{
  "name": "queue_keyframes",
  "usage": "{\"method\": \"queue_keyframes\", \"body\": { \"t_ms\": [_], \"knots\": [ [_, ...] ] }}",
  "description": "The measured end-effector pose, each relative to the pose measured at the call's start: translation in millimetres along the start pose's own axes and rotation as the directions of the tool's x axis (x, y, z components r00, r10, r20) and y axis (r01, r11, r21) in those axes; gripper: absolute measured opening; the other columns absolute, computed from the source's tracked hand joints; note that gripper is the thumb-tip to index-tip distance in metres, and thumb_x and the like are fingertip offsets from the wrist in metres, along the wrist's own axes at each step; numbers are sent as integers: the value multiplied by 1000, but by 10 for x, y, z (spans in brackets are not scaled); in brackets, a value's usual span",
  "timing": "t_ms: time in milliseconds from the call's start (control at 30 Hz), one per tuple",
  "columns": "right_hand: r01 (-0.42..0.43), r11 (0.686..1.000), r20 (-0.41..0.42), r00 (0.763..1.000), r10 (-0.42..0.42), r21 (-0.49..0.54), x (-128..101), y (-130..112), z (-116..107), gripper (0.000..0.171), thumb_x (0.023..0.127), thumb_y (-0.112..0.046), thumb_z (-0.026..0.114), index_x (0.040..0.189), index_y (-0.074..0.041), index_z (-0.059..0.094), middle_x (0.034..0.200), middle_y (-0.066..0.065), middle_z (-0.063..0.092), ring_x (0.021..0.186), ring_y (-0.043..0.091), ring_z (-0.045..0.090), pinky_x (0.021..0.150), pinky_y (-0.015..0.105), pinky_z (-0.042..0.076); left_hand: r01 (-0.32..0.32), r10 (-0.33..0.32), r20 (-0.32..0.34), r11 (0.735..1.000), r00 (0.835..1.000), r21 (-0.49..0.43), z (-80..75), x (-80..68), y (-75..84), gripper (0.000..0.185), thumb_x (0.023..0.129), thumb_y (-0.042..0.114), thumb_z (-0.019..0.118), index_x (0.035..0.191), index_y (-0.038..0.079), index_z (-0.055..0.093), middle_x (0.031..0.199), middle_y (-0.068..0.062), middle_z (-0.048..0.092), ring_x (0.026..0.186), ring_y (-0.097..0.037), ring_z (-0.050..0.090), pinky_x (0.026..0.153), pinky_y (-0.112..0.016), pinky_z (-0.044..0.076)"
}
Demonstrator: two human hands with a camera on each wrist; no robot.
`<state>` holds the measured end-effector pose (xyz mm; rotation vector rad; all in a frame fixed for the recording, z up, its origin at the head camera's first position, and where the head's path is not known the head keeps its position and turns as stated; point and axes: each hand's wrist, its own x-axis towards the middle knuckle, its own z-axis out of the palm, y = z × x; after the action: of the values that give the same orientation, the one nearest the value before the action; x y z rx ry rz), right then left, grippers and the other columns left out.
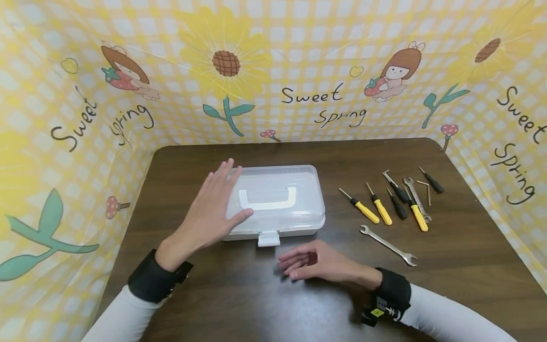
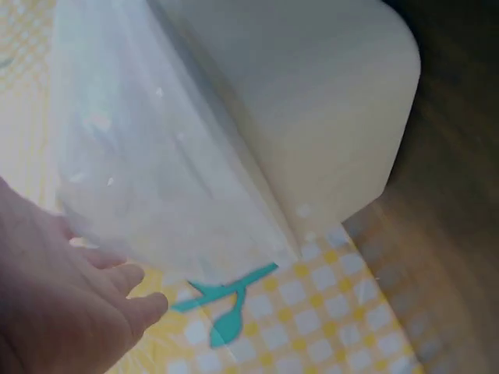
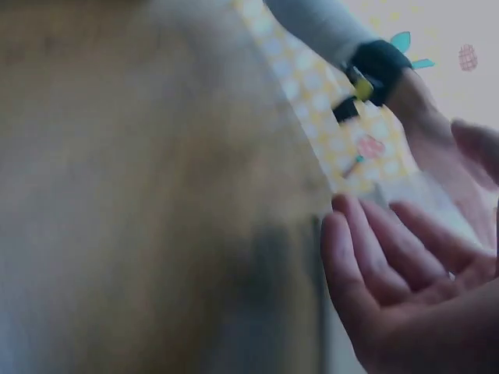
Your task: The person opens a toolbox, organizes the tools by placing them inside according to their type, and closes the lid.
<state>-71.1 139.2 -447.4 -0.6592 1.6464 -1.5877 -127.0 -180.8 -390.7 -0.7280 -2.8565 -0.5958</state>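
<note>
A clear plastic box (image 1: 278, 199) with a white handle and a white front latch (image 1: 268, 239) sits closed in the middle of the brown table (image 1: 239, 299). My left hand (image 1: 213, 204) is at the box's left end with its fingers straight and the thumb against the lid's front corner. The box (image 2: 257, 125) fills the left wrist view, with that hand (image 2: 70, 312) at the lower left. My right hand (image 1: 309, 263) hovers low over the table just in front of the latch, fingers relaxed and holding nothing. The right wrist view shows its open palm (image 3: 405, 288).
Right of the box lie several small screwdrivers with yellow handles (image 1: 378, 209) or black handles (image 1: 431, 180), hex keys and a small spanner. A larger double-ended spanner (image 1: 388, 245) lies nearer the front. Yellow checked cloth walls (image 1: 64, 142) surround the table on three sides.
</note>
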Motion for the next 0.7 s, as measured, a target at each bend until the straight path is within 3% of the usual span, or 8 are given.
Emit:
{"method": "queue_keyframes", "body": {
  "t_ms": [100,167,300,367,433,500,533,700],
  "knots": [
    [191,963,28,981,-189,-190,-109,-150,-105,46,98,-9,76,139,8,63,132,23,71,110,39,73,90,37,60,61,-70,-42,982,997,-179,-90,-154,-76,101,101,53,65,172,16,3,179,-6,-2,164,-31,3,127,-61,13],
    [328,889,24,941,-339,-319,-174,-260,-183,45,95,-6,79,136,6,66,127,19,74,105,30,75,85,39,61,107,-126,-38,940,991,-325,-126,-262,-143,104,101,46,68,172,23,-4,179,-3,-6,164,-33,2,124,-67,14],
    [531,626,21,772,-635,-571,-237,-470,-357,45,91,-12,85,130,3,70,121,14,77,103,19,73,86,35,60,182,-197,36,805,980,-564,-95,-483,-299,113,99,39,74,169,31,-14,178,-2,-11,163,-34,-3,124,-68,10],
    [551,500,26,689,-725,-668,-237,-562,-448,48,92,-21,86,130,3,71,124,16,75,110,21,71,96,32,56,203,-199,80,738,977,-644,-33,-584,-374,118,98,36,77,168,28,-17,178,-6,-12,163,-36,-5,125,-65,8],
    [532,418,28,641,-767,-736,-230,-629,-547,55,93,-32,85,132,4,69,129,20,71,120,26,67,107,32,49,226,-195,125,675,973,-702,48,-669,-429,122,97,31,80,168,22,-19,177,-11,-14,163,-38,-6,126,-62,7],
    [472,385,11,643,-766,-793,-223,-666,-645,65,93,-43,82,136,3,67,139,22,66,133,31,59,117,33,40,255,-199,166,619,966,-743,141,-725,-464,127,94,27,84,168,18,-20,177,-15,-14,162,-40,-6,125,-61,8],
    [440,383,0,657,-754,-812,-219,-673,-692,69,93,-48,81,139,2,66,144,22,62,139,32,54,120,34,36,274,-203,188,595,961,-756,185,-746,-475,129,93,25,85,168,16,-20,176,-17,-15,162,-41,-6,125,-61,9],
    [308,385,-22,756,-654,-870,-146,-615,-874,91,83,-52,89,153,-4,55,162,21,46,155,36,35,126,35,27,346,-239,255,532,937,-773,378,-781,-515,139,85,17,92,166,10,-21,175,-22,-15,161,-43,-6,125,-59,9]
  ]
}}
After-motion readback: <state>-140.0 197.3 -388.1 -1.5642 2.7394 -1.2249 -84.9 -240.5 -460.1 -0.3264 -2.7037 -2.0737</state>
